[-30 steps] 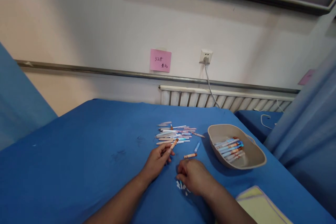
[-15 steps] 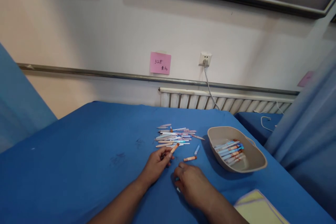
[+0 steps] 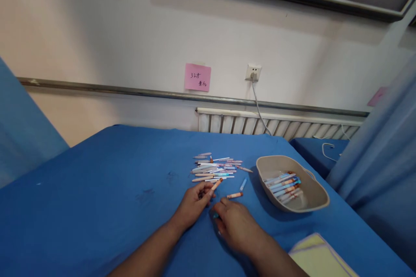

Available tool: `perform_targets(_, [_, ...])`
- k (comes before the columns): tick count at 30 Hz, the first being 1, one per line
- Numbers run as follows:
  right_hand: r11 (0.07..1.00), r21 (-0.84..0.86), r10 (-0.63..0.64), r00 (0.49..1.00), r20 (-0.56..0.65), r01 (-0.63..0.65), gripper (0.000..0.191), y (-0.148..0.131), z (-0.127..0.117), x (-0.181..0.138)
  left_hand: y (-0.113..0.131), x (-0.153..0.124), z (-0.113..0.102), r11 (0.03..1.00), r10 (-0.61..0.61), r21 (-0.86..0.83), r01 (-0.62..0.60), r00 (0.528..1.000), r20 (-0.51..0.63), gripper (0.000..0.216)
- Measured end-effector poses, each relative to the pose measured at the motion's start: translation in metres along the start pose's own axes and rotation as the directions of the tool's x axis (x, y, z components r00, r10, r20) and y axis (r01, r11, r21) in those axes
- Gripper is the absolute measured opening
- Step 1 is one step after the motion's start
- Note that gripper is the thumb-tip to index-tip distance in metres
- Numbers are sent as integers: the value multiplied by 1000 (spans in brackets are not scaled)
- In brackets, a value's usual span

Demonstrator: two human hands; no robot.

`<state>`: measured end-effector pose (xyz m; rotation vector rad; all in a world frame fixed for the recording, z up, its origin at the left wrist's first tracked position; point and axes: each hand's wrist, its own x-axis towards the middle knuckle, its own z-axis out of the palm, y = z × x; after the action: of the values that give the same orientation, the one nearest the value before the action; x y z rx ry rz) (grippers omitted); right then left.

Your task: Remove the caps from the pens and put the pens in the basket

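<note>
My left hand (image 3: 194, 204) pinches an orange pen barrel (image 3: 217, 183) that points up and to the right. Close beside it, my right hand (image 3: 235, 224) rests on the blue cloth with fingers curled over something small and bluish that I cannot make out. Just beyond the hands lie an orange pen piece (image 3: 234, 195) and a small blue piece (image 3: 242, 184). A heap of pens and pen parts (image 3: 214, 168) lies farther back. The beige tray (image 3: 312, 207) to the right holds several blue and orange pens (image 3: 284, 183).
A blue cloth covers the table (image 3: 97, 190). A yellow cloth (image 3: 321, 257) lies at the near right edge. A blue curtain (image 3: 377, 156) hangs on the right, another on the far left. Behind are a radiator (image 3: 279, 123), a wall socket with cable (image 3: 253, 72) and a pink note (image 3: 197, 77).
My right hand has slid left and forward toward my left hand, covering the small white bits that lay beside it. The left hand keeps its hold on the orange barrel.
</note>
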<state>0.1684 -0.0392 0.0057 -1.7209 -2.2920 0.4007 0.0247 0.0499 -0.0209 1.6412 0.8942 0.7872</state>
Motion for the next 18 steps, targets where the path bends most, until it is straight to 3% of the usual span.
perform_targets(6, [999, 45, -14, 1000, 15, 13, 23, 5, 1, 1, 1, 0, 0, 999, 2, 32, -2, 1000, 7, 28])
perform_targets(10, [985, 173, 8, 1000, -12, -6, 21, 10, 4, 3, 1, 1, 0, 999, 9, 39, -9, 1000, 3, 29])
perform_targets(15, [917, 397, 92, 985, -144, -28, 21, 20, 12, 13, -4, 3, -3, 998, 44, 49, -45, 999, 28, 31])
perform_targets(18, [824, 567, 161, 958, -238, 2, 22, 26, 19, 20, -5, 4, -4, 998, 38, 57, -40, 999, 24, 32])
